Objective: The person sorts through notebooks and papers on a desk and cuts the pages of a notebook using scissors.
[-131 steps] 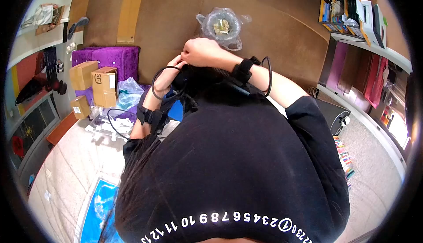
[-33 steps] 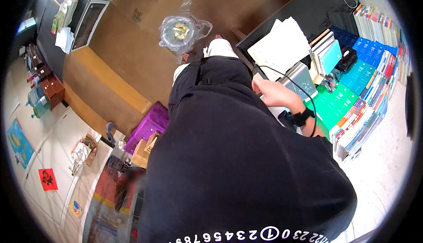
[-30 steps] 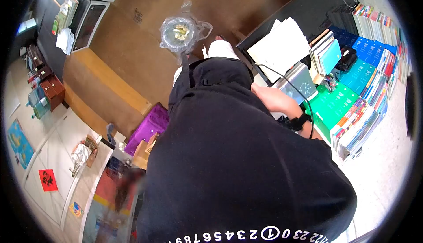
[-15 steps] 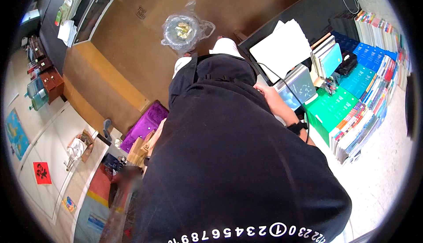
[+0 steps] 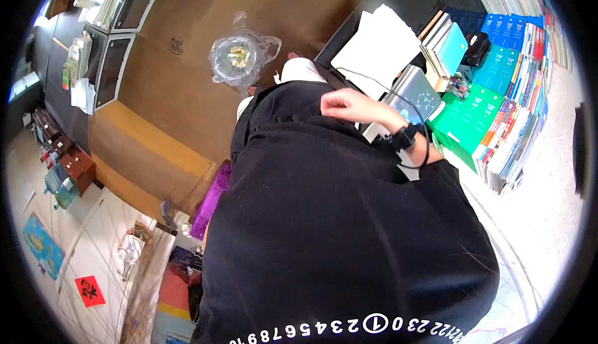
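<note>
My right hand [image 5: 349,105] is in front of the black clothing [image 5: 324,207] on my body, its fingers curled inward. Whether anything is inside those fingers is hidden. A black wristband [image 5: 403,137] circles the wrist, and a thin dark cable [image 5: 418,112] passes close by. Just beyond the forearm lie a grey laptop-like panel [image 5: 412,91] and a stack of white paper [image 5: 378,48]. My left hand is out of sight. On the floor past my feet stands a round bin [image 5: 225,63] lined with clear plastic, pale scraps inside.
Green file boxes [image 5: 468,116], blue file boxes [image 5: 506,31] and rows of books [image 5: 520,129] line the desk at right. A purple cushion-like item [image 5: 212,202] is at left. Dark cabinets [image 5: 112,70] bearing papers stand at upper left, beside a brown wooden step or ledge [image 5: 152,144].
My right hand has come up and inward from my side to the front of the clothing. The left hand, partly visible before, has gone from view. The whole view has turned and shifted.
</note>
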`<action>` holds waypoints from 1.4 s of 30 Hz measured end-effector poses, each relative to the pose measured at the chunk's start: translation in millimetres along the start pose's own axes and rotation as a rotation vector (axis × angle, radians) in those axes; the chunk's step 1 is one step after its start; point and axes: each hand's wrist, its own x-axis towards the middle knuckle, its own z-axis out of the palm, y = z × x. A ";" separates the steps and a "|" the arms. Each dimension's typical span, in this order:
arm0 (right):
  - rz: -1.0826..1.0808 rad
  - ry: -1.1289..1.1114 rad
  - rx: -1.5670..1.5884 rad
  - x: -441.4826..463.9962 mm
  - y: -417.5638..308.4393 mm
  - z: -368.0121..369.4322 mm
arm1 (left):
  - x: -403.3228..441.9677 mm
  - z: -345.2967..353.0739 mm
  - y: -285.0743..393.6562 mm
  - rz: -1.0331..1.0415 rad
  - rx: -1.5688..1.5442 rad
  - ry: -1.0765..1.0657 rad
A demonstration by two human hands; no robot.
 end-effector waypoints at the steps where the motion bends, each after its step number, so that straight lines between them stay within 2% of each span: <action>1: 0.005 0.024 0.086 6.7 12.0 -2.7 | 9.2 2.0 11.3 0.034 0.054 -0.020; 2: 0.007 0.052 0.171 14.9 27.8 -5.6 | 18.4 4.1 21.6 0.061 0.112 -0.039; 4: 0.007 0.285 0.407 26.1 52.6 -20.6 | 35.7 5.8 40.8 0.118 0.235 -0.085; 5: 0.084 0.462 0.339 30.5 73.5 -30.9 | 43.0 5.2 49.0 0.141 0.307 -0.112; 6: -0.007 0.665 0.521 35.7 110.1 -37.7 | 48.3 4.8 56.0 0.161 0.385 -0.140; 8: 0.062 1.035 0.322 23.2 147.9 -58.9 | 59.3 -3.3 70.9 0.203 0.542 -0.185; 10: 0.289 1.226 0.227 -11.3 186.4 -73.1 | 67.8 -22.9 87.5 0.247 0.712 -0.200; 11: 0.528 1.271 0.044 -32.7 198.2 -78.8 | 70.3 -37.5 98.9 0.287 0.797 -0.145; 12: 0.772 1.295 -0.139 -54.4 207.8 -82.0 | 70.1 -55.2 115.9 0.336 0.860 -0.052; 13: 0.900 1.236 -0.260 -77.7 216.2 -80.0 | 73.7 -75.6 132.5 0.382 0.895 0.040; 14: 1.026 1.164 -0.376 -100.4 217.0 -72.6 | 73.0 -95.8 156.1 0.401 0.664 0.263; 16: 1.173 1.062 0.053 -142.0 195.3 -57.4 | 97.7 -140.9 197.5 0.591 0.369 0.392; 18: 1.096 1.097 0.005 -192.8 252.4 -19.9 | 100.9 -166.0 275.4 0.670 0.280 0.544; 20: 1.275 0.718 0.101 -228.9 262.8 12.9 | 131.6 -178.9 332.6 0.862 0.168 0.665; 22: 1.223 0.577 0.455 -253.7 300.0 69.8 | 132.5 -165.8 410.3 0.966 0.053 0.640; 24: 1.161 0.399 0.169 -285.5 356.8 129.9 | 116.9 -131.8 484.1 1.082 0.157 0.610; 26: 1.430 0.508 -0.023 -279.2 306.6 127.7 | 97.2 -92.0 538.5 1.170 0.309 0.416; 27: 1.550 0.705 -0.064 -281.1 321.2 136.4 | 107.1 -73.1 552.5 1.185 0.312 0.312; 28: 1.611 0.774 -0.161 -279.5 321.4 131.8 | 123.1 -53.9 561.6 1.195 0.315 0.209; 30: 1.582 1.023 -0.113 -255.3 247.9 79.1 | 139.3 -18.7 575.4 1.188 0.433 0.123; 32: 1.375 1.204 -0.007 -233.3 233.2 51.2 | 156.4 13.3 580.1 1.116 0.492 0.010; 34: 1.022 1.393 -0.120 -197.8 223.3 28.9 | 179.0 41.9 581.8 0.958 0.576 -0.102; 36: 0.734 1.484 0.068 -160.8 216.7 2.2 | 218.7 68.8 570.9 0.933 0.480 -0.116; 38: 0.661 1.444 0.158 -130.4 226.4 -12.8 | 209.4 80.8 580.1 0.854 0.440 -0.191; 41: 0.796 1.323 0.218 -98.7 246.8 -22.7 | 222.6 90.5 584.6 0.759 0.474 -0.172; 42: 0.767 1.311 0.266 -89.3 264.1 -20.3 | 224.1 92.2 586.2 0.728 0.430 -0.174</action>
